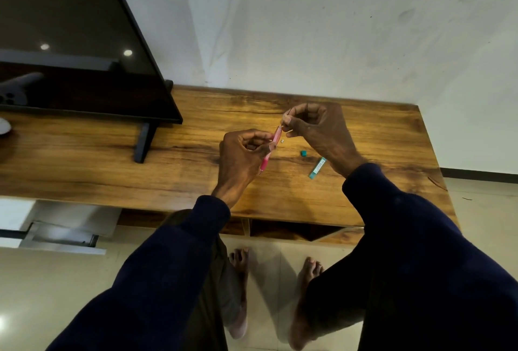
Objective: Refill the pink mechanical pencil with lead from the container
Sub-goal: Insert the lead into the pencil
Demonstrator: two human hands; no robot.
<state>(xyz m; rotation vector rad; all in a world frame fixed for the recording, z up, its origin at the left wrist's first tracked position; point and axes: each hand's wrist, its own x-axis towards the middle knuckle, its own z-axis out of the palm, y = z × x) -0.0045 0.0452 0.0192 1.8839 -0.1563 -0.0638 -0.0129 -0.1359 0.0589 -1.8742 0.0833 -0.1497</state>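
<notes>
I see the left hand (241,154) gripping the slim pink plastic mechanical pencil (270,148); the right hand (316,126), at its upper end, pinches possibly a lead; the teal lead container (317,168) lies right of it.

No legible text anywhere. Teal lead container (317,168), lying on wooden table (196,182) just right of pink pencil (269,150), carries pale label; print on it too small to read.

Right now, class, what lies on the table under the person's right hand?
Under the right hand lie a teal cap, a tiny white piece and the teal lead container, whose far end the wrist hides.
</notes>
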